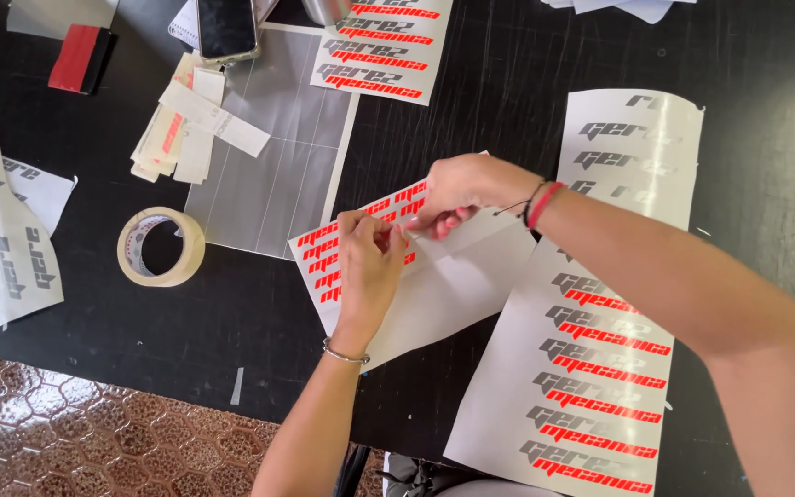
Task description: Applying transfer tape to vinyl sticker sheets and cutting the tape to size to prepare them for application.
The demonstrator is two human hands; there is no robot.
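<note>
Both hands are working over a white decal sheet (453,285) with red lettering, which is lying on the black tabletop (259,322) near its front edge. The left hand (368,262) is resting on the sheet's left part, fingers curled and pinched shut at the edge of a strip near the sheet's upper middle. The right hand (457,191) is meeting it from above, fingertips closed on the same spot; exactly which layer each is gripping cannot be told. A long printed sheet (591,368) with grey and red lettering is lying just right of the decal sheet, partly under the right forearm. A tape roll (160,247) is sitting to the left, well apart. A grey lined sheet (278,156) is lying behind, with paper scraps (190,120) beside it and a phone (226,28) at the far edge.
</note>
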